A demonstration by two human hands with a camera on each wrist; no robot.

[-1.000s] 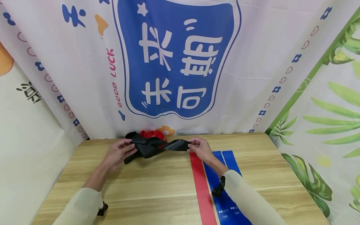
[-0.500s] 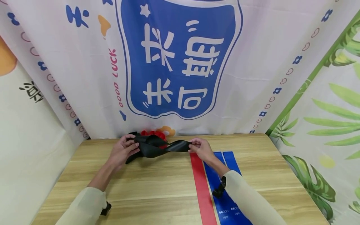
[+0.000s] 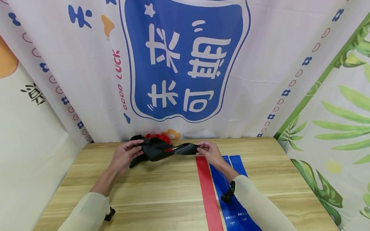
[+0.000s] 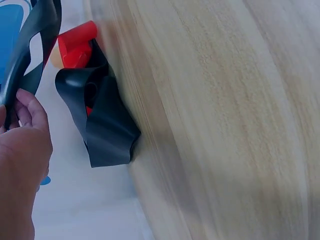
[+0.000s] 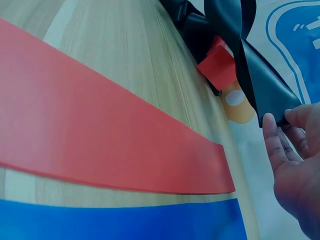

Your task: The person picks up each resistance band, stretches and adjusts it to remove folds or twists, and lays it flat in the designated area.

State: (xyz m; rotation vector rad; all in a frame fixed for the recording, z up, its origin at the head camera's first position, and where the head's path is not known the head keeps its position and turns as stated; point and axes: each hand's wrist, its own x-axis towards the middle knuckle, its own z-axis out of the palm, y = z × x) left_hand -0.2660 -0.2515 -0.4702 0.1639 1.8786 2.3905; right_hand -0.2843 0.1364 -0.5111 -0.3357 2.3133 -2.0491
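A black resistance band (image 3: 186, 149) is stretched, twisted, between both hands above the table's back edge. My left hand (image 3: 125, 155) pinches its left part between thumb and fingers. The band's right end is pinched by my right hand (image 3: 211, 154). Behind and below the left hand, more black band (image 4: 107, 125) lies folded at the table edge, with a curled red band (image 4: 76, 42) beside it. In the head view the held band partly hides this pile. I cannot tell whether the held band is joined to the pile.
A flat red band (image 3: 209, 192) and two blue bands (image 3: 241, 166) marked "Light" lie lengthwise on the right of the wooden table (image 3: 156, 199), partly under the right forearm. A printed cloth (image 3: 260, 80) hangs behind the table's back edge.
The left hand has moved slightly right and up, and the band's loop between the hands has opened a little. The right hand stays almost in place, still pinching the band.
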